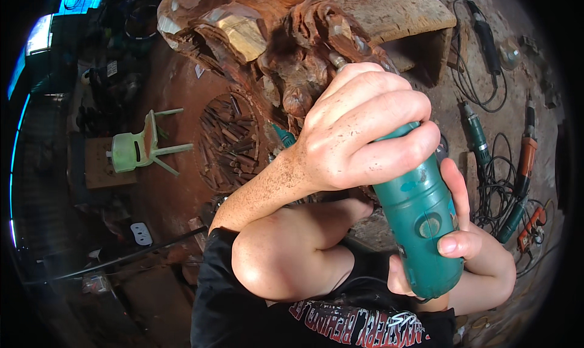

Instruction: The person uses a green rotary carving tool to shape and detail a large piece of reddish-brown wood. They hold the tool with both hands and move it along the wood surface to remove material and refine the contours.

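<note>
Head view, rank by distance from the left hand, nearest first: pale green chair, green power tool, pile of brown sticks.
From the left hand:
1. Green power tool: in its grip.
2. Pile of brown sticks: off to its left.
3. Pale green chair: farther left, beyond the pile.

Lt-grn chair (pixel 129 152) nr brown sticks (pixel 236 138), L; blk corded tool (pixel 487 47) & orange tool (pixel 526 159), R.

Bright centre, dim left, upper-left glare, curved black rim
</note>
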`<state>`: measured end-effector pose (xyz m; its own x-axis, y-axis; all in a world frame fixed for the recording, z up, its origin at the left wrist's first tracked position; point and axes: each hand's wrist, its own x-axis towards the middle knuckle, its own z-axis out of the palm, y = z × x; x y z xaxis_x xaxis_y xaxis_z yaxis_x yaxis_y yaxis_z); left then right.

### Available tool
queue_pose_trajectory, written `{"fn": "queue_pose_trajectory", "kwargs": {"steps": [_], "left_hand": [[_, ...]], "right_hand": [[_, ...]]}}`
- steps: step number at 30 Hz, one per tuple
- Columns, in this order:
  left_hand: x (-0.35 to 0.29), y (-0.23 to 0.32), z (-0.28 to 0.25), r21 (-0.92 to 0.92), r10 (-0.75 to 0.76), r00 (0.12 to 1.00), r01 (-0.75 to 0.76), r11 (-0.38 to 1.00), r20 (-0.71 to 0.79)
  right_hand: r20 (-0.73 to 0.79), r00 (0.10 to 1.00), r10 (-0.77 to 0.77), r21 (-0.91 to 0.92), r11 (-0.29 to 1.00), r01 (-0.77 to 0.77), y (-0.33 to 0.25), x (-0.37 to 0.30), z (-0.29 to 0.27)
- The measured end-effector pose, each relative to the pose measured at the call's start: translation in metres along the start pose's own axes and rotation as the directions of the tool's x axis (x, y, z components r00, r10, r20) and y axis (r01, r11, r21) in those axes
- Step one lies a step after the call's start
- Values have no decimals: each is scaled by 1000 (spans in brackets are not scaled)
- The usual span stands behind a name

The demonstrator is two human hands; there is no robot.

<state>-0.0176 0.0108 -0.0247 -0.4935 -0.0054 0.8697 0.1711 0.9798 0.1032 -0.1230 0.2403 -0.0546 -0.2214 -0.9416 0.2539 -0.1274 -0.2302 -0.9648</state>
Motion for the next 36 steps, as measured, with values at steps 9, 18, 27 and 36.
{"fn": "queue_pose_trajectory", "kwargs": {"steps": [9,18,27,36], "left_hand": [[3,6,-13,37,4,990,-9,999,142],[2,11,-13,8,16,989,-17,1000,145],[-4,9,-4,19,138,988,-139,990,63],[2,4,-9,28,61,988,-66,997,141]], "right_hand": [[-63,995,-77,175,981,87,12,-9,4],[-224,937,-269,115,947,300,16,8,20],[-329,842,-428,66,879,473,21,24,32],[14,993,-114,75,991,113,8,6,-6]]}}
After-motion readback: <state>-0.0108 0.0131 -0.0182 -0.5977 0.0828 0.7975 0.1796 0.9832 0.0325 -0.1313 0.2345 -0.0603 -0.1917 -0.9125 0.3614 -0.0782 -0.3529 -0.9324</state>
